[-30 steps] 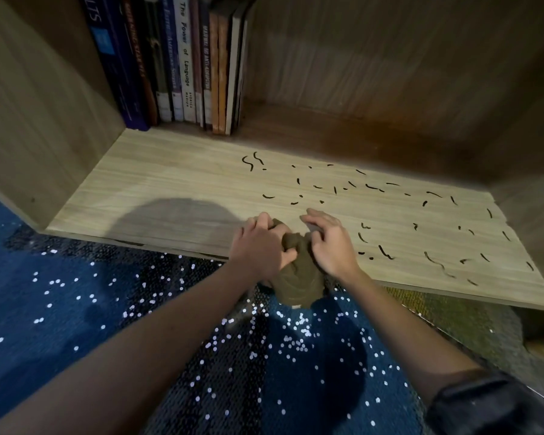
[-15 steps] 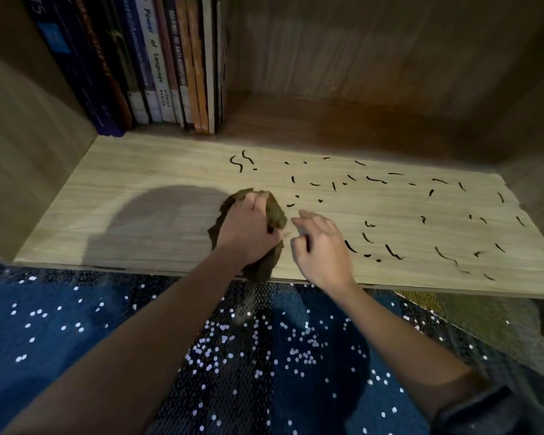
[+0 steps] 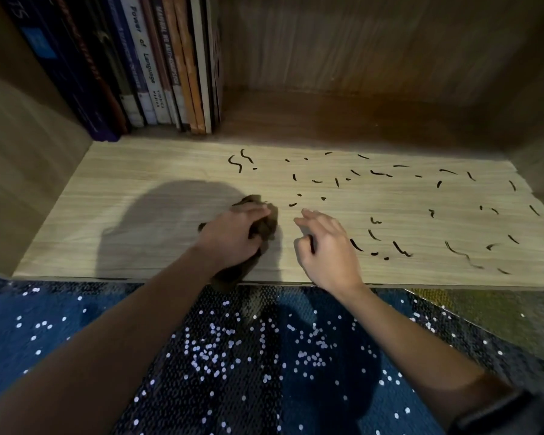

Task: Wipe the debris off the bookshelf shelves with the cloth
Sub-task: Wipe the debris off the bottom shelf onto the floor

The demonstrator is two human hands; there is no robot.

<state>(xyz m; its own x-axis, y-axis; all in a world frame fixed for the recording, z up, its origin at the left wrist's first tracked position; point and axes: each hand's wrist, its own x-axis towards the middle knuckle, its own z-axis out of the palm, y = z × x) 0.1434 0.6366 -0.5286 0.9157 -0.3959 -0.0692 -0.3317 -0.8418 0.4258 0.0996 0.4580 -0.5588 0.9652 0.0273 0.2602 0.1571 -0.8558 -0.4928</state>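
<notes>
pale wood-grain shelf (image 3: 139, 189), bottom bay of a bookcase with a darker wood back panel (image 3: 374, 51) and side wall (image 3: 22, 158). row of books (image 3: 157, 73) upright in the back left corner. dim light; a head-shaped shadow (image 3: 170, 221) lies on the left half of the board. dark squiggly debris (image 3: 374, 174) is strewn over the middle and right. blue carpet (image 3: 60, 334) with white specks below the front lip.

brown cloth (image 3: 267, 222) is bunched near the front middle of the shelf. left hand (image 3: 233, 237) lies on top of it, fingers curled over and gripping the wad; cloth shows past the fingertips and under the wrist. right hand (image 3: 327, 243) is just beside it, apart, fingers loosely bent, holding nothing; whether it touches the board, cannot tell.

cloth's long axis runs front to back, far end leaning slightly right, near end overhanging the lip.
</notes>
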